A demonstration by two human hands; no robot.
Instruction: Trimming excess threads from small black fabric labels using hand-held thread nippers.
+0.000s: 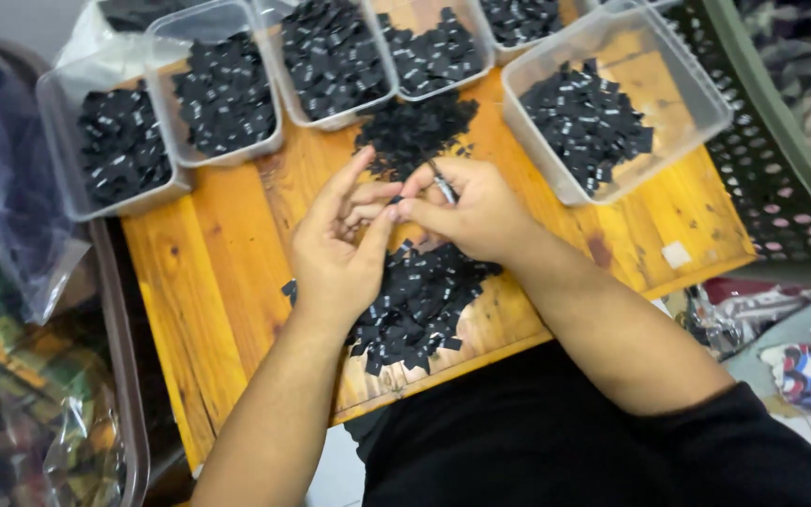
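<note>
My left hand (335,249) and my right hand (471,211) meet over a small wooden table (218,272), fingertips touching at the middle. The right hand grips a thin metal tool (443,186), maybe small scissors or tweezers. Between the fingertips of both hands a small black label seems pinched, mostly hidden. Under the hands lies a loose pile of small black labels (415,310) with white marks. A second pile of black labels (415,131) lies just beyond the hands.
Several clear plastic tubs of black labels line the far edge: one at the left (119,145), one beside it (222,94), one at the right (603,117). A dark green perforated crate (781,178) stands right. Plastic bags of fabric (21,376) lie left.
</note>
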